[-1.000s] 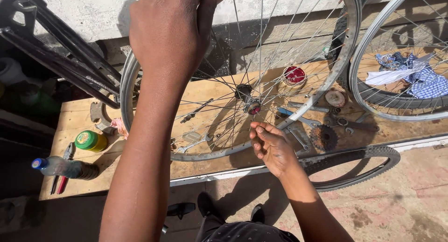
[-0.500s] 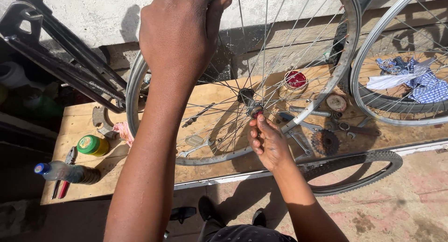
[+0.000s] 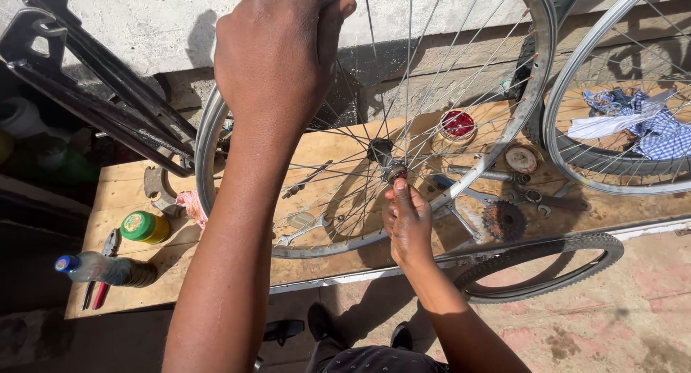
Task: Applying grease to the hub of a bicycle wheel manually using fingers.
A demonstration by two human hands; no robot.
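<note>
At frame centre, the right hand [image 3: 407, 225] has risen from the wooden desk [image 3: 129, 193] and now pinches the axle end of the bare silver spoked bicycle wheel [image 3: 536, 71], suggesting hub work is starting. The left hand [image 3: 277, 56] stays clamped over the rim at top.

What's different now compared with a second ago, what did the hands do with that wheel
The right hand moved up from below the hub until its fingertips reached the axle end there. The left hand kept its grip on the top of the wheel rim throughout. The wheel stayed upright on the wooden bench, and the green can, the bottle and the sprocket lie where they did.
</note>
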